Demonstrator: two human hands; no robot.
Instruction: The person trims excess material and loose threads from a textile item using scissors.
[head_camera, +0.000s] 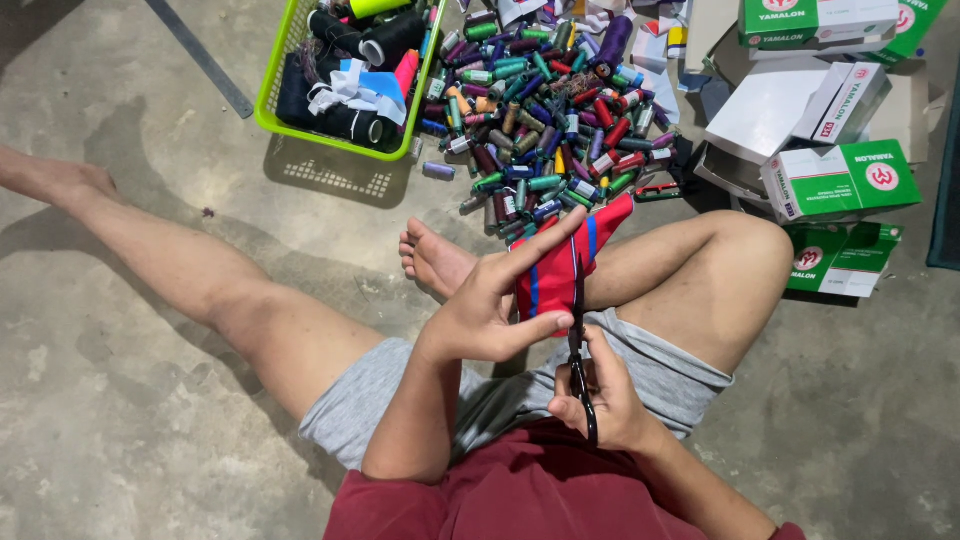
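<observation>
Head camera looks down on a person seated on a concrete floor (120, 420) with legs spread. The left hand (495, 300) pinches a strip of red cloth with blue stripes (560, 265), thumb below and fingers stretched along its left edge, holding it up over the lap. The right hand (605, 400), nearer the body, is closed through the handles of black scissors (578, 350), whose blades run up against the right edge of the cloth; whether the blades are parted cannot be told. Beyond the cloth, farther off, a heap of coloured thread spools (545, 110) lies on the floor. To the far left of the heap stands a lime-green plastic basket (270, 90) with dark rolls and white fabric inside. To the right lie green-and-white cardboard boxes (840, 180), some open.
</observation>
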